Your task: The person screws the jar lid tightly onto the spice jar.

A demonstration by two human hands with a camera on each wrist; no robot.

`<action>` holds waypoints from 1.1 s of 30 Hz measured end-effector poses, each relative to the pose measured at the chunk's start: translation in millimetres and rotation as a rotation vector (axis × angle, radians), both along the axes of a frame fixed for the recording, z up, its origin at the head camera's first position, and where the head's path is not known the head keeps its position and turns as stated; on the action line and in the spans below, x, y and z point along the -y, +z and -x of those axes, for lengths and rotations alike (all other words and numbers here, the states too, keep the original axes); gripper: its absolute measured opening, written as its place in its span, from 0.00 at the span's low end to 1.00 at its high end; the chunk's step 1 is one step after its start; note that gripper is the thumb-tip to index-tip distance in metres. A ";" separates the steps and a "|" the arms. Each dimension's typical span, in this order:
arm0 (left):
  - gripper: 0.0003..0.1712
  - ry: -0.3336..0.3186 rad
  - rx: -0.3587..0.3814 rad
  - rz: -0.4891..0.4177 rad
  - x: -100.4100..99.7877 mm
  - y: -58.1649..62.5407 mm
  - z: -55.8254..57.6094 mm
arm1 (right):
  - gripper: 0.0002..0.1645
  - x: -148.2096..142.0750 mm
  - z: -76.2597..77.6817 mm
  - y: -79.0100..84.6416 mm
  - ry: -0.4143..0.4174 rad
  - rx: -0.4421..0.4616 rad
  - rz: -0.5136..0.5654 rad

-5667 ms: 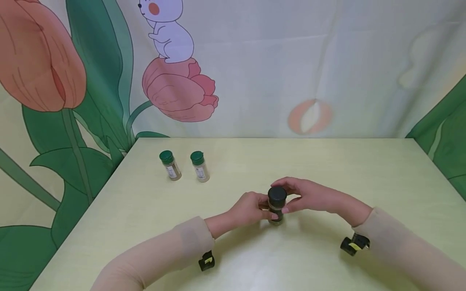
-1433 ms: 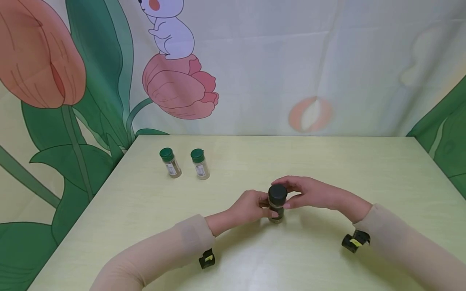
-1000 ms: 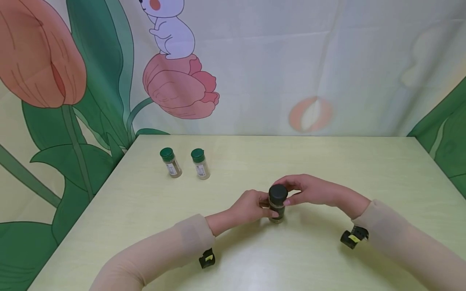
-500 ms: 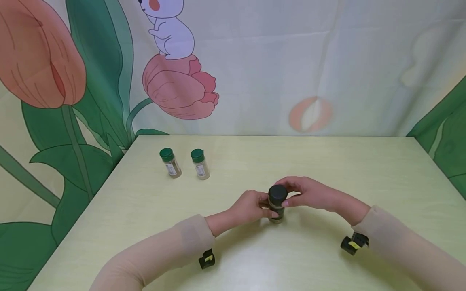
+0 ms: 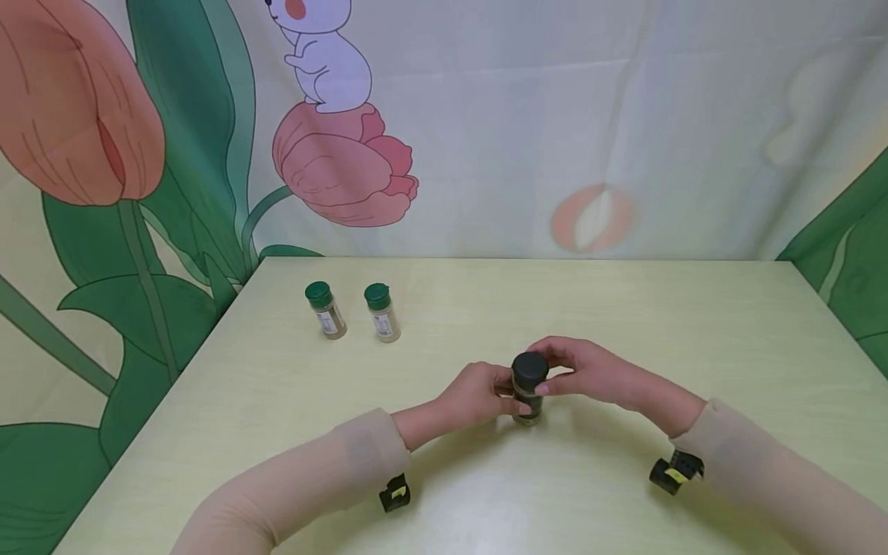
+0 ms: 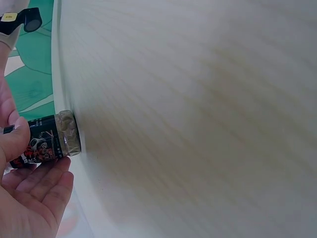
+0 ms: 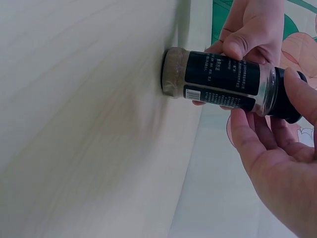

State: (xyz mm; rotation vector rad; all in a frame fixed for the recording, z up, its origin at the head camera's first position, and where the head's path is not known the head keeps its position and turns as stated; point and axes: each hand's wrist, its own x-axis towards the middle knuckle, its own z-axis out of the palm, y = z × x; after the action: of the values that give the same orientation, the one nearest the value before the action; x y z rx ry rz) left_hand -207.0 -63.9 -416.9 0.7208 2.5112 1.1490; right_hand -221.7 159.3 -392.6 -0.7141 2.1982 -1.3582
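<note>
A spice jar [image 5: 529,405] with a black label stands upright on the table, its base touching the surface. My left hand [image 5: 475,397] grips the jar's body from the left, thumb in front. From the right, my right hand [image 5: 583,371] holds the black lid [image 5: 530,371] at the top; in the right wrist view its thumb lies on the lid [image 7: 289,94] and its fingers curl underneath. The lid sits on the jar, and clear neck shows below it. Brown contents are visible at the jar's base [image 6: 68,133] in the left wrist view.
Two more spice jars with green lids stand at the back left: one with brown contents [image 5: 326,311], the other paler [image 5: 382,313]. The pale table [image 5: 624,308] ends at a printed curtain [image 5: 486,139] with flowers. A small black camera hangs below each sleeve.
My right hand shifts slightly back and forth around the lid, its thumb now a little further round the front. My left hand and the jar stay in place.
</note>
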 end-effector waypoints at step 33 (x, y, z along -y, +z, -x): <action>0.15 0.016 0.031 0.011 -1.3 1.5 -1.1 | 0.27 -5.0 10.2 18.3 0.157 0.014 -0.096</action>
State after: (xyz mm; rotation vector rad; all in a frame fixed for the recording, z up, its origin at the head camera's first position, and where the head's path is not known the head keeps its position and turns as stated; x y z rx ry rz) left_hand -205.9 -62.6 -415.4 0.6757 2.5004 1.1415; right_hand -231.9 164.3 -374.3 -0.8200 2.1309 -1.1693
